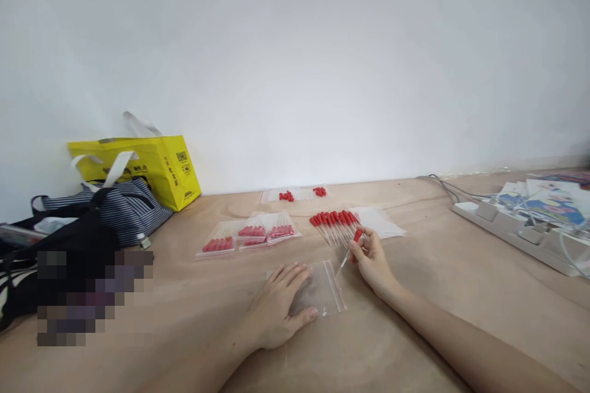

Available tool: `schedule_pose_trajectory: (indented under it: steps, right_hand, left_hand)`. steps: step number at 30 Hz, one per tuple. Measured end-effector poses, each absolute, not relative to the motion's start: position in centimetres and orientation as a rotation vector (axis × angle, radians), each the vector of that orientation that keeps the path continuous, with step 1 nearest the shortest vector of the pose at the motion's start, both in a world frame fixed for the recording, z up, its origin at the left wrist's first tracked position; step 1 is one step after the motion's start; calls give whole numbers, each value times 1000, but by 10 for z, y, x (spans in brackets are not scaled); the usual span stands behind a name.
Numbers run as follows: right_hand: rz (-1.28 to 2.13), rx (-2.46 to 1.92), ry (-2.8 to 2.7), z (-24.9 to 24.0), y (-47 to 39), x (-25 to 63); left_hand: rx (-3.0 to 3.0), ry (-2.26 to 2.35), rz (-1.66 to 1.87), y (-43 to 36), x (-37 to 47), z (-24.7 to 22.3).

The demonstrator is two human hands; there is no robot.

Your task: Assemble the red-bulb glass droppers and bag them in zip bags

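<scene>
My left hand (286, 301) lies flat with fingers spread on a clear zip-lock bag (318, 288), whose zip edge points right. Between thumb and fingers of my right hand (371, 261) is a dropper (343, 261) with a red rubber bulb. Its thin clear tube slants down left, with the tip close to the bag's zip edge. Just beyond, a row of similar red-bulbed droppers (334, 224) lies side by side, bulbs away from me. Several filled bags of droppers (251, 236) rest to the left.
Loose red bulbs (286, 196) sit near the wall, and a white sheet or bag (380, 222) lies behind the dropper row. Bags, including a yellow one (184, 169), stand at left. A power strip (511, 233) with cables and papers (544, 199) are at right.
</scene>
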State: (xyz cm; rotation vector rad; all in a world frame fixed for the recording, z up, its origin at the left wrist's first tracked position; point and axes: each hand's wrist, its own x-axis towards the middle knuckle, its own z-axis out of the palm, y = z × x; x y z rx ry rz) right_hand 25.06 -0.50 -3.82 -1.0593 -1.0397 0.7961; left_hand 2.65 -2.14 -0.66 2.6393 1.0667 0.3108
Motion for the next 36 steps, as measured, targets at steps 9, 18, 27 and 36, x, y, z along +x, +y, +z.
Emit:
schedule_pose_trajectory:
  steps: [9,18,27,36]
  right_hand:
    - [1092,-998,-966,-37,-14,236]
    - [1141,-1018,-1463,-35,-13,249]
    - [715,-979,-1991,-34,-19,243]
    - [-173,-1819,-1675,-26,29,313]
  left_hand:
    - [2609,1050,343,-19,26,-13]
    - [2586,1102,349,-21,27,-10]
    - [2575,1113,353,-23,27,-8]
    - [2564,1013,490,-19,16,-3]
